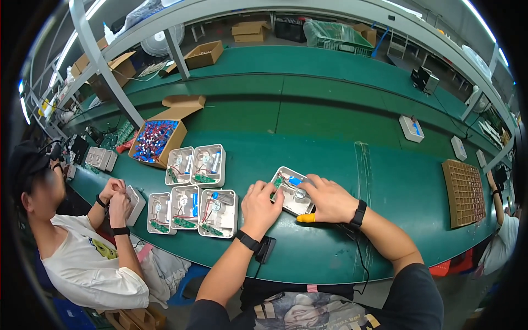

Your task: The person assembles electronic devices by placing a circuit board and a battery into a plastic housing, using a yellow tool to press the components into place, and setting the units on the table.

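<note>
A white plastic housing (297, 205) lies tilted on the green bench in front of me. Inside it are a green circuit board (278, 182), thin wires and a blue cylindrical cell (295, 181). My left hand (260, 208) grips the housing's left side, its fingertips near the circuit board. My right hand (333, 201) holds the right side, with fingers reaching over the rim close to the blue cell. A yellow finger cot (306, 218) covers the right thumb, which lies along the near edge. Black bands circle both wrists.
Several similar open housings (218, 214) stand grouped to my left. Behind them is a carton (175, 136) of blue cells with wires. A co-worker (99, 242) at left handles another housing (135, 205). A brown divided tray (463, 192) and another housing (411, 128) are at right.
</note>
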The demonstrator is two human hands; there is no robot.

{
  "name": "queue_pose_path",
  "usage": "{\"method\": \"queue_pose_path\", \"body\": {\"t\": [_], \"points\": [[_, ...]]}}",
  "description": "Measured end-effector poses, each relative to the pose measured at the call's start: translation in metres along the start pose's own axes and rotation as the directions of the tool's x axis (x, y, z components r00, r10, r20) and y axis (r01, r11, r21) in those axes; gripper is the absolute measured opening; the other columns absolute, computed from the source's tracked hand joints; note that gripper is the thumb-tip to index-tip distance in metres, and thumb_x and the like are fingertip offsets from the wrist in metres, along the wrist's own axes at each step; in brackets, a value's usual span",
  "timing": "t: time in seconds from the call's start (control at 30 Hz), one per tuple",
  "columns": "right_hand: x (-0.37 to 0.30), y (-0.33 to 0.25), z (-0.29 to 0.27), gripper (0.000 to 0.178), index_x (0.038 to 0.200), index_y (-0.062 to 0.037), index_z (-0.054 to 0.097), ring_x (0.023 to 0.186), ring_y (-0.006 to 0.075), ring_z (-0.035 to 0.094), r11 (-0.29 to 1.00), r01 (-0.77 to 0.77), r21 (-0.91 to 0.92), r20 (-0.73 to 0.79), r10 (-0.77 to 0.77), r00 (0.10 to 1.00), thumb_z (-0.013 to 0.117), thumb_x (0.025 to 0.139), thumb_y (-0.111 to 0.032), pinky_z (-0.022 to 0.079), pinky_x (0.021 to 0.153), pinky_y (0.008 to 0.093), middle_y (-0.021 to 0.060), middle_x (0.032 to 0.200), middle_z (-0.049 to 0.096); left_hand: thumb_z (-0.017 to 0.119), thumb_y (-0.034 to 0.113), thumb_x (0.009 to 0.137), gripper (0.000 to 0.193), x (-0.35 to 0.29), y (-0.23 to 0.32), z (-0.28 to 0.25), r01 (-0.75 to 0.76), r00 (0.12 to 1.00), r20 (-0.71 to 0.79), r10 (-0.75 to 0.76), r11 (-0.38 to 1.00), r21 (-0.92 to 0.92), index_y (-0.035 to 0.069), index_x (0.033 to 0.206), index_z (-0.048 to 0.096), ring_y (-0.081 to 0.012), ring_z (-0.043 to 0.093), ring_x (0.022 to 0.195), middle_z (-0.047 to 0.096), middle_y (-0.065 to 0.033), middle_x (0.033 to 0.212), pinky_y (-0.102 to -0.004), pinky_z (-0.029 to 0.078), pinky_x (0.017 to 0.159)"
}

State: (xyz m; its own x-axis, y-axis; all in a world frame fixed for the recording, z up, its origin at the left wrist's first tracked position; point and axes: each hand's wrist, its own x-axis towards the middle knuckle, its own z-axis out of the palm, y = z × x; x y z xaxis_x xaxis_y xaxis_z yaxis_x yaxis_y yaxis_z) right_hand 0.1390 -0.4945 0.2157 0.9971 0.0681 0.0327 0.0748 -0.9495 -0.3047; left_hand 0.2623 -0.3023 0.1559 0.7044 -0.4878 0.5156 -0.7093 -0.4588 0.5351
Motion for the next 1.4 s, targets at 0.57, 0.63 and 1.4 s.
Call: {"method": "queue_pose_path", "body": {"t": [0.57,0.63,1.4], "points": [[0.027,0.086,0.014,0.060,0.161,-0.0070,0.041,0.128,0.0163,0.060,0.109,-0.160,0.981,0.172,-0.116,0.978,0.059,0.105,0.000,0.051,0.107,0.0336,0.0060,0.145,0.061,0.067,0.010,0.098,0.009,0.010,-0.009,0.003,0.021,0.991,-0.127,-0.047,0.981,-0.195,0.000,0.097,0.068,-0.0379,0.060,0.099,0.063,-0.0167,0.105,-0.0482,0.049,0.085],[0.027,0.079,0.026,0.061,0.161,-0.0063,0.041,0.129,0.0164,0.060,0.113,-0.158,0.981,0.171,-0.114,0.979,0.059,0.104,0.002,0.051,0.109,0.0337,0.0058,0.145,0.061,0.066,0.010,0.098,0.010,0.007,-0.013,0.001,0.022,0.990,-0.133,-0.046,0.984,-0.177,0.000,0.098,0.068,-0.0379,0.060,0.099,0.063,-0.0171,0.105,-0.0482,0.049,0.085],[0.026,0.063,0.027,0.024,0.123,-0.0011,0.074,0.120,0.0226,0.065,0.588,0.089,0.804,0.055,-0.223,0.973,0.068,0.100,-0.005,0.048,0.108,0.0353,0.0123,0.134,0.070,0.077,0.012,0.093,0.015,0.011,-0.015,0.000,0.358,0.929,0.122,-0.350,0.761,-0.541,-0.002,0.098,0.079,-0.0119,0.066,0.081,0.075,-0.0090,0.104,-0.0287,0.050,0.071]]}}
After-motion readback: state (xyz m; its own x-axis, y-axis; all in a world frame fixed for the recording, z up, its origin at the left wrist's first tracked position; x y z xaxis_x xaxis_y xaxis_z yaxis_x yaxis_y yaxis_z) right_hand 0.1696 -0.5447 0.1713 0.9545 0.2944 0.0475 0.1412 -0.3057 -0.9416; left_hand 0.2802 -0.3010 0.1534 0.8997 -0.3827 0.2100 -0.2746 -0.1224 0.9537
